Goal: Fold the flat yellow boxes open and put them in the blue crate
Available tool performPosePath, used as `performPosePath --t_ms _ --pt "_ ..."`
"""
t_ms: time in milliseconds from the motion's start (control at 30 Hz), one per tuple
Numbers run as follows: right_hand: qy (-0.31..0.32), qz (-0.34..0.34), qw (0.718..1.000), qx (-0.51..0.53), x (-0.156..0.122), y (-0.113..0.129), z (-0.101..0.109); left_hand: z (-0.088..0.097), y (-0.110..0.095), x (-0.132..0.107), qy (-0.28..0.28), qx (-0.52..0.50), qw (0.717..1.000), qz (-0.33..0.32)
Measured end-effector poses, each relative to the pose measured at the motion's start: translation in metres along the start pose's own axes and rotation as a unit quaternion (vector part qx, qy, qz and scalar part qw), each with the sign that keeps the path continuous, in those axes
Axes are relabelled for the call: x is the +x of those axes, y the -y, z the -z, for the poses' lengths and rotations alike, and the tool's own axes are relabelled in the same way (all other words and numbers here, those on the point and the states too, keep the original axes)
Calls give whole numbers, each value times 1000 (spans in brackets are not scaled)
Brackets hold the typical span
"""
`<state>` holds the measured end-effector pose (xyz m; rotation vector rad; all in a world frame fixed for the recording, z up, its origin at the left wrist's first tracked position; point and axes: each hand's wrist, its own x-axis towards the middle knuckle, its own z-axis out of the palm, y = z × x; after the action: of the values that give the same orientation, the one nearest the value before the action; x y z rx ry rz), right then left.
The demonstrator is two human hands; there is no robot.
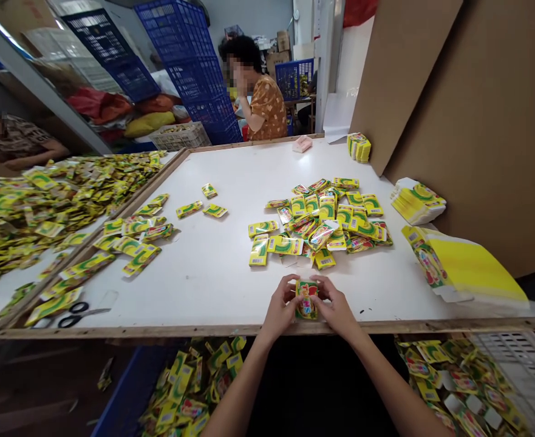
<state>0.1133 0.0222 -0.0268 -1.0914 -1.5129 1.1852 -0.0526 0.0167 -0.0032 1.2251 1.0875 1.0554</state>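
A small yellow and green printed carton (307, 299) is held upright near the table's front edge. My left hand (282, 308) grips its left side, thumb on the printed face and fingers curled behind. From the right, my right hand (335, 306) holds it the same way, so the edges are partly hidden by my fingers. Just beyond lies a loose pile of similar cartons (326, 208), some flat, some on their sides. One carton (258, 250) rests at the pile's left edge.
Scissors (82, 311) lie near the left front corner. Cartons (140, 260) spill over the wooden divider from a large heap (67, 200). Stacks of flat cartons (467, 261) stand on the right beside a cardboard sheet (490, 139). Crates of cartons (203, 376) sit below. Two people work beyond.
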Motion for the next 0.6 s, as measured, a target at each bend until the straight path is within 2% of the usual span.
performPosePath --t_ms 100,267,400,600 --pt "33 2 999 -31 6 1 3 5 3 3 11 -4 1000 3" --pt "-26 52 997 -46 20 -3 -2 4 5 6 -3 -28 1000 -14" --pt "-44 42 998 -6 21 -7 -3 -1 3 5 -33 -47 997 -45" --pt "-20 102 994 -29 16 -1 -2 -2 1 3 -86 14 995 -57"
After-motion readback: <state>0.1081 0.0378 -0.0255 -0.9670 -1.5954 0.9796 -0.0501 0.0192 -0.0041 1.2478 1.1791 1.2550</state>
